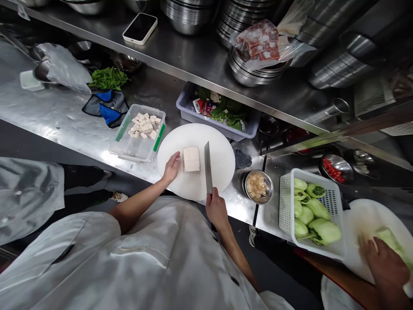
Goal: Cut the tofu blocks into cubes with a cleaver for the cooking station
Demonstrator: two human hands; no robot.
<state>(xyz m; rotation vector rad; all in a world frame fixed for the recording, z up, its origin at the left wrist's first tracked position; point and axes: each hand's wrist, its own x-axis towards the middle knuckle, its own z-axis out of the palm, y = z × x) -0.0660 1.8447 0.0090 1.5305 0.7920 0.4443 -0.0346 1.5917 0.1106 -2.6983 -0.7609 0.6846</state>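
A pale block of what looks like tofu (191, 159) lies on a round white cutting board (167, 146). My left hand (172, 167) is just left of the block, its fingers pointing up and apart from one another at least in part, holding nothing. To the right of the block, my right hand (216, 207) is wrapped round the handle of a cleaver (208, 165), whose blade is upright over the board, away from the block. A clear plastic container (129, 148) with small white cubes (145, 125) stands left of the board.
Behind the board is a grey bin (219, 127) of greens and packets. At right stand a metal bowl (258, 187) and a white basket (285, 206) of green vegetables; another person's hands (385, 258) work beyond. A phone (140, 29) lies on the shelf (180, 60) above.
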